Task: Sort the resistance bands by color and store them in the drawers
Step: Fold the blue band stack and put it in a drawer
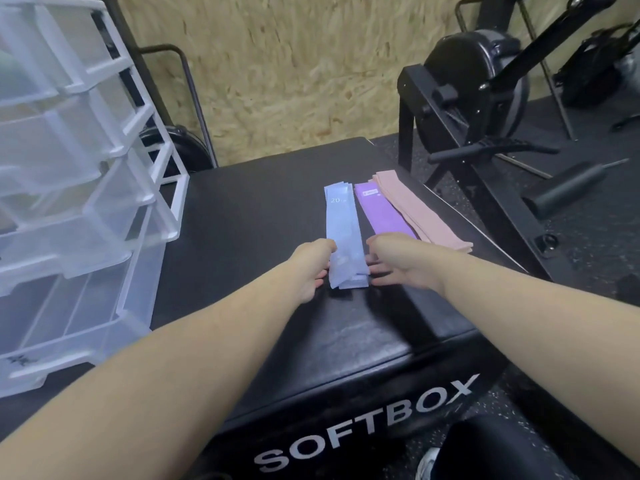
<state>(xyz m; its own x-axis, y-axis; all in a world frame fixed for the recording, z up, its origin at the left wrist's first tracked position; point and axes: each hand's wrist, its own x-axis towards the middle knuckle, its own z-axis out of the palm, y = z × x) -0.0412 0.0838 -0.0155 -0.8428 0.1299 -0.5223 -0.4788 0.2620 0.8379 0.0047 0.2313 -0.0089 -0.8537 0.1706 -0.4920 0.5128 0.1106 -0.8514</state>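
Blue bands (343,233) sit mid-frame on the black box (263,216), w/ purple bands (380,213) & pink bands (420,212) just beside them to the right. They look light, floppy & likely to slide apart, so grab the whole stack at its near end. Your left hand (313,265) & right hand (401,261) flank that end, arms stretched fwd, fingers touching the edges, not yet gripping. Drawers (79,188) wait at frame left.

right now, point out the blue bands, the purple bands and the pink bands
blue bands (343,223): head view, middle of the top band
purple bands (381,214): head view, middle of the visible strip
pink bands (419,211): head view, middle of the top band
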